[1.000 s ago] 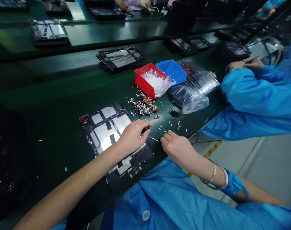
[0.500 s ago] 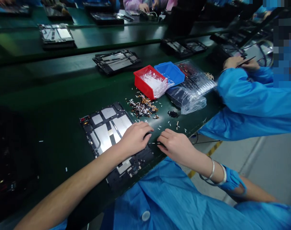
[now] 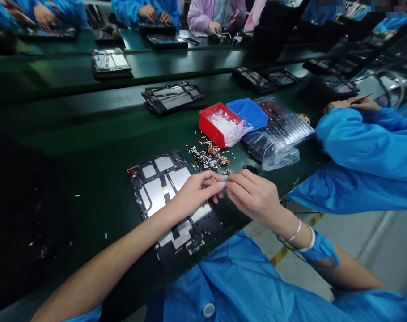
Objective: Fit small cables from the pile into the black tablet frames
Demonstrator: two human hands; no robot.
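My left hand (image 3: 203,188) is closed in a pinch over the right side of an opened tablet-like device (image 3: 150,192), which shows silver plates in a black frame. My right hand (image 3: 252,194) pinches too, its fingertips meeting those of the left. Whatever lies between the fingertips is too small and hidden to name. Just beyond the hands is a pile of small parts (image 3: 210,156), white strips mixed with black and gold-coloured pieces. Behind the pile stands a red bin (image 3: 212,129) holding white strips and a plastic bag.
A blue bin (image 3: 248,114) adjoins the red one, with a clear plastic tray (image 3: 284,123) and a bagged dark item (image 3: 273,150) beside it. Another opened device (image 3: 173,96) lies farther back. At right, a co-worker's blue sleeve (image 3: 364,143) reaches over the table.
My hands, apart before, now meet at the fingertips, my right hand having moved up toward the left. The view has shifted, so the table things appear lower and farther right.
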